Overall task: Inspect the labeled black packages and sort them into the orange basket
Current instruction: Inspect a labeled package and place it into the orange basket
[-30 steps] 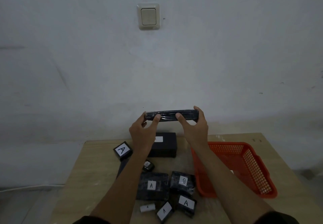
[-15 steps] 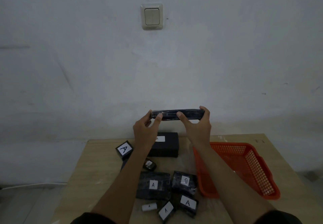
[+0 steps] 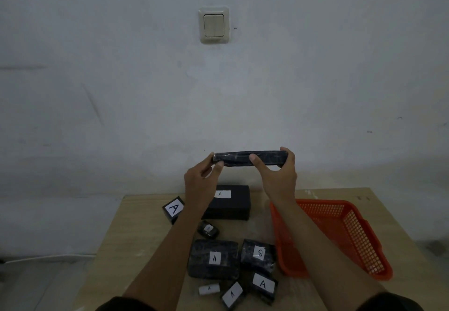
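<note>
- Long flat black plastic-wrapped package [image 3: 250,158] is held edge-on above the far side of the pale wooden desk [image 3: 145,225]; no label shows on it.
- Left hand [image 3: 201,182] pinches its left end, right hand [image 3: 279,177] its right end; each grip is closed on it.
- Orange plastic mesh basket [image 3: 352,233], at right, shows no package inside.
- Eight labeled black packages [image 3: 213,258] lie unsorted on the desk; sorting looks barely begun.
</note>
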